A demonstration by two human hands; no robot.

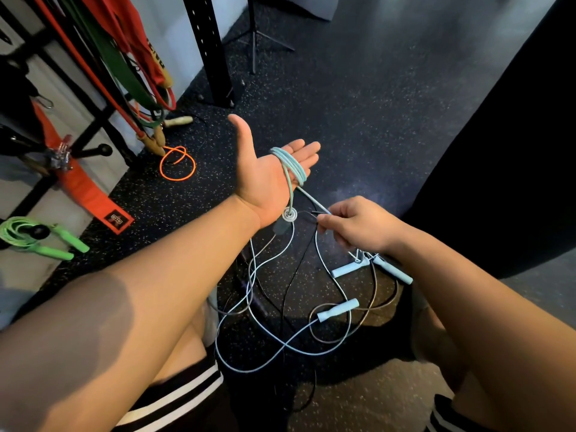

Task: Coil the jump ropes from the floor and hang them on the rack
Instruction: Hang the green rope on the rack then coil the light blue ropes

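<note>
Far left, a green rope [34, 235] lay coiled low beside the rack [90, 132], and an orange rope [177, 163] sat looped on the floor [358, 104] to its right. Your left hand [268, 173] was spread flat, palm up and thumb out, with the blue rope [293, 163] wound in several turns round the straight fingers. Your right hand [358, 226] pinched that rope just beside the coil; the rest trailed in loose tangled loops on the floor, with three pale blue handles [338, 309] lying near and below that hand.
</note>
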